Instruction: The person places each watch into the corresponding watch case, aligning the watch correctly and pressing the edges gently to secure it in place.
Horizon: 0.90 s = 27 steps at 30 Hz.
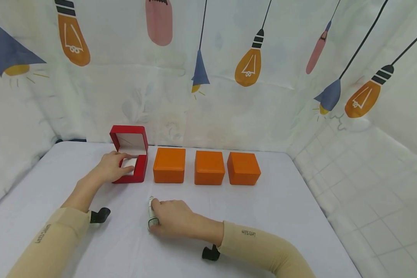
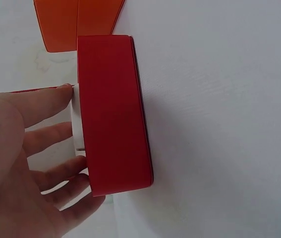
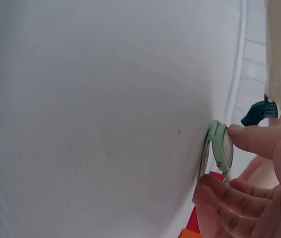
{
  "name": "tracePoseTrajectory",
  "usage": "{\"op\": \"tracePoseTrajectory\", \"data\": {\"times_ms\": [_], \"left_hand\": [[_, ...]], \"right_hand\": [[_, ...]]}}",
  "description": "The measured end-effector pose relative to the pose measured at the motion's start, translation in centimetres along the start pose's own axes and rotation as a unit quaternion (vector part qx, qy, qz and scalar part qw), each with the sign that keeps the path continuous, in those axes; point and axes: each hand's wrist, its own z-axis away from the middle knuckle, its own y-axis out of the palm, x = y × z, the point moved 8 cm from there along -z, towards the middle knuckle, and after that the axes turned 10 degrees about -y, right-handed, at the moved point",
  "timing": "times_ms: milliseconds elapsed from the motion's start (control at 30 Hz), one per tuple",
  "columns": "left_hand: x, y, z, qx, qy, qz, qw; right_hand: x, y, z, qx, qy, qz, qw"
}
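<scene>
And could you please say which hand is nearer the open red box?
Left: the left hand touches the open red box; the right hand is apart, lower right in the head view, holding the green watch.

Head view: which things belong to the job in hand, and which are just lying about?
In the job:
- watch, held in the right grip
- red box, lid up
- white cushion inside it, at the left grip

Apparently just lying about, untouched:
- left orange box
- middle orange box
- right orange box
</scene>
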Motion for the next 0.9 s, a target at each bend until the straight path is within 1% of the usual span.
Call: {"op": "tracePoseTrajectory", "data": {"times_ms": [100,233,400,567,700,900], "left_hand": [[-0.1,0.0,-0.1,0.007,0.001,-0.006,1.0000],[-0.1,-0.1,-0.2,0.019,0.003,-0.016,0.9997],[0.1,-0.1,-0.4,0.033,0.009,-0.022,0.9992],[0.4,-0.3,-0.7,0.050,0.011,-0.029,0.9983],[0.5,-0.4,-1.0,0.062,0.021,-0.044,0.9969],[0.5,-0.6,-1.2,0.075,0.023,-0.054,0.9955]], "right_hand": [[-0.4,0.0,-0.1,-0.007,0.019,-0.018,1.000],[-0.7,-0.1,-0.2,-0.013,0.034,-0.041,0.998],[-1.1,-0.1,-0.1,-0.010,0.041,-0.061,0.997],[-1.4,-0.2,-0.1,-0.014,0.043,-0.076,0.996],[-1.6,-0.1,-0.2,-0.007,0.038,-0.090,0.995],[-1.4,0.0,-0.5,0.000,0.010,-0.108,0.994]]}}
